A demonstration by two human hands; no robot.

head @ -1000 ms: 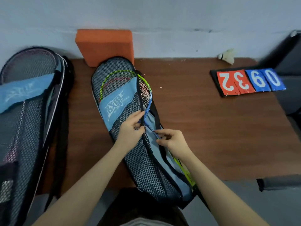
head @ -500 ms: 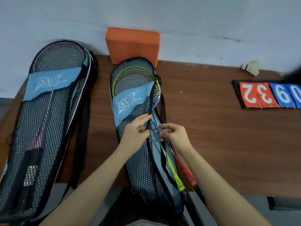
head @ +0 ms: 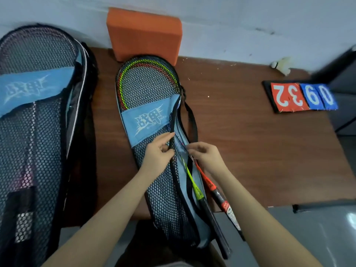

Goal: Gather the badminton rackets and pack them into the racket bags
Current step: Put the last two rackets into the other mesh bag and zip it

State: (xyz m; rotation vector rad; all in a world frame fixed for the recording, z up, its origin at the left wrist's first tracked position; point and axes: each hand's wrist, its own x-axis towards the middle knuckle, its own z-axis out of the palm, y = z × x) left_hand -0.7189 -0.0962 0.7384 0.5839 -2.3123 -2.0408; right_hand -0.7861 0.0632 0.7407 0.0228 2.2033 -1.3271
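Observation:
A black mesh racket bag (head: pixel 154 189) with a blue logo band lies lengthwise on the middle of the brown table (head: pixel 250 151). Inside it are a green racket (head: pixel 193 186) and a red racket (head: pixel 211 185); their heads show through the mesh and their handles stick out of the open side. My left hand (head: pixel 159 154) pinches the bag's black zipper edge. My right hand (head: pixel 205 154) pinches at the zipper line just beside it, over the racket shafts. A second mesh racket bag (head: pixel 34 143) with a pink racket inside lies at the left.
An orange foam block (head: pixel 144 33) leans on the wall behind the middle bag. A flip scoreboard (head: pixel 300 98) with red and blue numbers lies at the right. A white shuttlecock (head: pixel 282 64) sits by the wall. A dark chair or seat edge stands at the far right.
The camera view has shifted closer and downward. My hands have stayed together on the bag's zipper edge; the racket handles now show sticking out of the bag's lower end.

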